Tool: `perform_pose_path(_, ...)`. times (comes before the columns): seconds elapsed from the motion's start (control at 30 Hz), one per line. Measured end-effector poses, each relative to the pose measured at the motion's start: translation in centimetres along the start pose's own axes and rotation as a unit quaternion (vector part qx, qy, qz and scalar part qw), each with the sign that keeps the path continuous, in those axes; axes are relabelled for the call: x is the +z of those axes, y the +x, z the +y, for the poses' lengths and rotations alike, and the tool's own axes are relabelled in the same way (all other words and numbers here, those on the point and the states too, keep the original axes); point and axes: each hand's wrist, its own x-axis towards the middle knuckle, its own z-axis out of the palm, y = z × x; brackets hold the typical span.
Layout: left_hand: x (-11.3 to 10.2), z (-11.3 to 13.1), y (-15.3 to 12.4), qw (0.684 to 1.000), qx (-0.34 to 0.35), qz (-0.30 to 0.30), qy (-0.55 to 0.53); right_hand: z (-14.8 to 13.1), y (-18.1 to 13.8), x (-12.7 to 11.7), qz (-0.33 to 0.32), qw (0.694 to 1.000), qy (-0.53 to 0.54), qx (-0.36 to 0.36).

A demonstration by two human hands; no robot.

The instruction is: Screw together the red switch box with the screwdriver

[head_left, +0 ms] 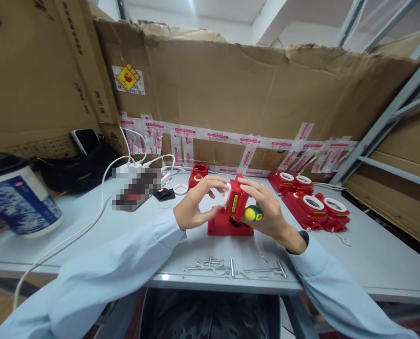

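A red plastic device [231,214] stands on the grey table [372,254], its hinged upper part tilted up. My left hand [194,203] grips that upper part from the left, fingers by a white ring on it. From the right, my right hand [266,212] also holds the raised part, with a screwdriver's yellow-green handle [253,213] tucked in the palm. The screwdriver's shaft is hidden behind the device.
Several metal pins [231,269] lie near the table's front edge. Finished red devices with white rings [310,203] sit at right. Another red part [198,174], a loose white ring [180,189], a small black part [164,193], white cables, a black bag [78,169] and a tub [17,197] are at left. Cardboard walls stand behind.
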Motion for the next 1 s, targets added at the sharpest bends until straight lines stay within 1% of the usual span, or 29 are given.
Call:
perform_pose_path(0.07, -0.04, -0.18, -0.02, 0.999, -0.042, -0.008, 0.01, -0.04, -0.05, 0.05, -0.002, 1.0, 0.01, 0.002)
perform_pose_path(0.13, 0.01, -0.26, -0.08, 0.993, -0.114, -0.016, -0.009, -0.17, -0.08, 0.12, -0.006, 1.0, 0.009, -0.001)
perform_pose_path(0.2, 0.13, -0.24, -0.18, 0.979, -0.196, -0.021, -0.044, -0.34, -0.1, 0.21, -0.014, 1.0, -0.003, -0.011)
perform_pose_path(0.23, 0.18, -0.19, -0.23, 0.974, -0.222, -0.022, -0.049, -0.4, -0.12, 0.25, -0.021, 1.0, -0.009, -0.014)
perform_pose_path(0.27, 0.22, -0.14, -0.28, 0.973, -0.229, -0.019, -0.04, -0.44, -0.13, 0.29, -0.025, 0.999, -0.013, -0.016)
perform_pose_path(0.3, 0.23, -0.08, -0.32, 0.976, -0.217, -0.012, -0.022, -0.44, -0.15, 0.32, -0.028, 0.999, -0.013, -0.015)
perform_pose_path(0.33, 0.22, -0.02, -0.35, 0.982, -0.188, -0.005, -0.002, -0.41, -0.16, 0.33, -0.028, 0.999, -0.01, -0.014)
perform_pose_path(0.4, 0.14, 0.08, -0.39, 0.995, -0.103, -0.003, 0.016, -0.27, -0.17, 0.31, -0.02, 1.0, 0.002, -0.01)
perform_pose_path(0.47, 0.05, 0.11, -0.37, 0.999, -0.03, -0.017, 0.004, -0.12, -0.14, 0.23, -0.013, 1.0, 0.016, -0.003)
perform_pose_path(0.53, 0.01, 0.08, -0.31, 1.0, 0.003, -0.021, -0.007, -0.02, -0.09, 0.14, -0.013, 0.999, 0.028, 0.006)
perform_pose_path(0.6, 0.04, 0.03, -0.24, 1.0, -0.003, -0.011, -0.011, 0.01, -0.02, 0.08, -0.015, 0.999, 0.037, 0.007)
perform_pose_path(0.63, 0.08, 0.0, -0.21, 1.0, -0.02, -0.01, -0.017, 0.0, 0.01, 0.07, -0.013, 0.999, 0.041, 0.005)
perform_pose_path(0.7, 0.19, -0.07, -0.21, 0.996, -0.082, -0.013, -0.044, -0.08, 0.06, 0.07, -0.008, 0.999, 0.042, -0.002)
perform_pose_path(0.8, 0.36, -0.23, -0.3, 0.975, -0.2, -0.013, -0.092, -0.26, 0.05, 0.16, -0.013, 0.999, 0.027, -0.014)
perform_pose_path(0.87, 0.36, -0.35, -0.4, 0.964, -0.251, -0.004, -0.089, -0.34, -0.01, 0.24, -0.02, 1.0, 0.014, -0.02)
perform_pose_path(0.9, 0.33, -0.39, -0.46, 0.964, -0.256, 0.002, -0.076, -0.34, -0.04, 0.28, -0.022, 0.999, 0.01, -0.021)
perform_pose_path(0.93, 0.27, -0.4, -0.51, 0.968, -0.243, 0.007, -0.062, -0.31, -0.07, 0.3, -0.024, 0.999, 0.008, -0.02)
perform_pose_path(0.97, 0.22, -0.39, -0.56, 0.976, -0.213, 0.009, -0.05, -0.27, -0.1, 0.31, -0.023, 1.0, 0.009, -0.017)
perform_pose_path(1.0, 0.17, -0.37, -0.6, 0.985, -0.169, 0.007, -0.041, -0.2, -0.12, 0.3, -0.023, 1.0, 0.014, -0.013)
